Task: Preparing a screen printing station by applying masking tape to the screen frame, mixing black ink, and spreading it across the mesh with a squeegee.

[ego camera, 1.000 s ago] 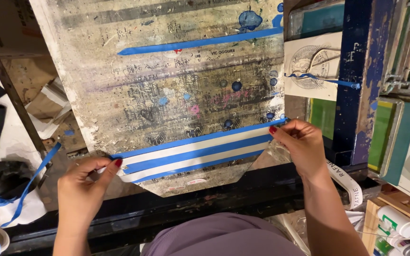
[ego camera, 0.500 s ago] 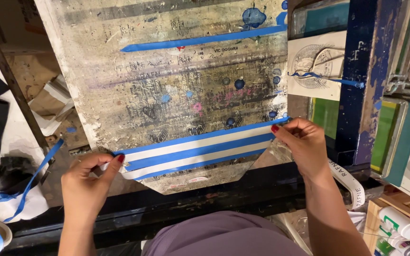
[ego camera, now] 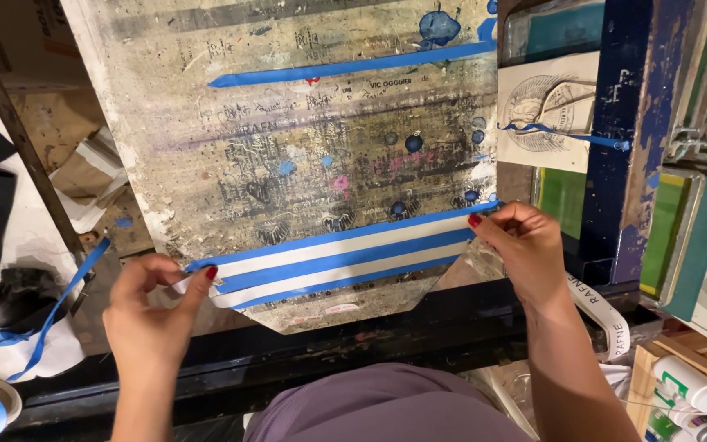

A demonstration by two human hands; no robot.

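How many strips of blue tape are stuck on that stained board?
4: one long strip near the top, and three side by side low down, between the left hand and right hand.

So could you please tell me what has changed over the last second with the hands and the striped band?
Very little. The left hand drew its fingers in slightly at the left end of the white band with blue tape stripes. The right hand still pinches the right end. The band stays stretched across the paint-stained board; nothing was released.
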